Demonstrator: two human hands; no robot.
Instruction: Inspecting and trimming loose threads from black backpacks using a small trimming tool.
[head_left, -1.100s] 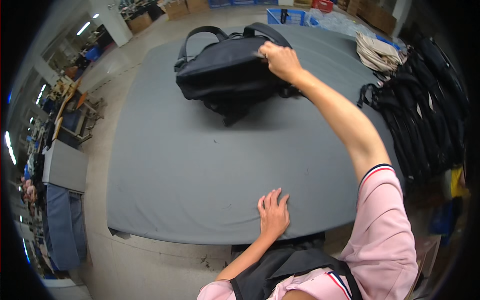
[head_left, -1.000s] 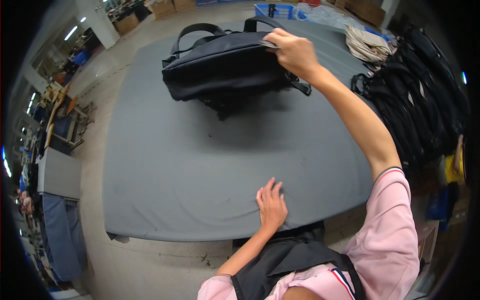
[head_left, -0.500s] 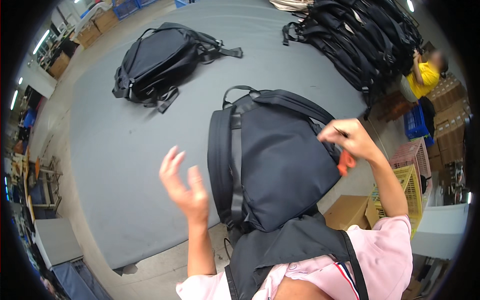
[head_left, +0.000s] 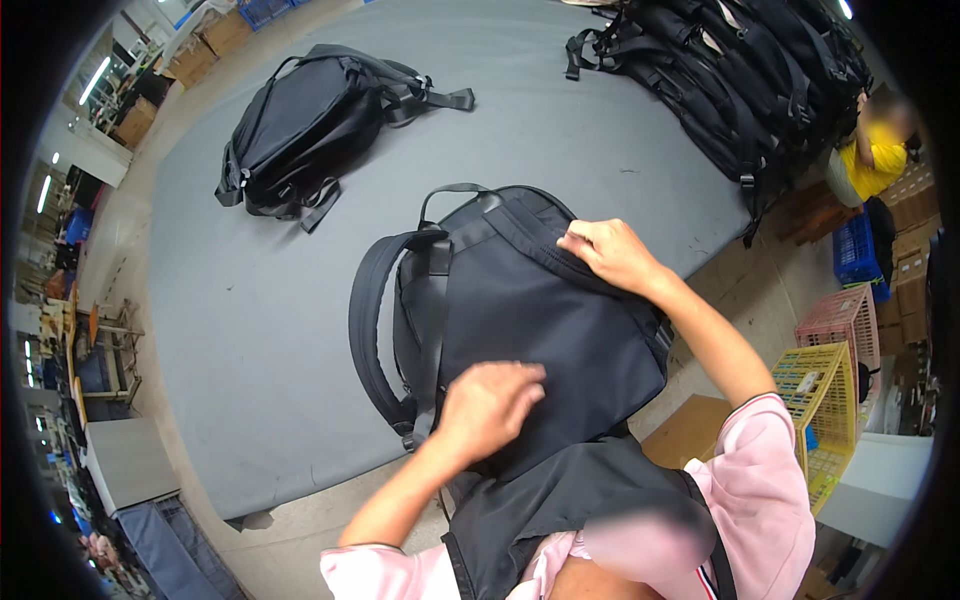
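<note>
A black backpack (head_left: pixel 540 330) lies on the grey-covered table against my dark apron (head_left: pixel 570 490), its back panel and shoulder straps facing up. My right hand (head_left: pixel 612 256) has its fingers closed around the edge of the right shoulder strap (head_left: pixel 540 238), near the pack's upper right. Over the lower left of the back panel, my left hand (head_left: pixel 490 405) reaches across with its fingers stretched to the right, slightly blurred and holding nothing I can see. The left shoulder strap (head_left: pixel 368 320) bows outward beside the pack. A carry loop (head_left: pixel 450 188) stands at its top.
Another black backpack (head_left: pixel 310 130) rests at the far left of the table (head_left: pixel 250 370). Several more are piled (head_left: pixel 730 90) at the far right, near a person in yellow (head_left: pixel 872 160). Yellow (head_left: pixel 820 400) and pink crates (head_left: pixel 840 320) and a cardboard box (head_left: pixel 690 430) stand on the right.
My left hand has come right, onto the back panel. The right hand has moved up and left onto the strap. The orange item beside it is out of sight, and the left strap bows outward more.
</note>
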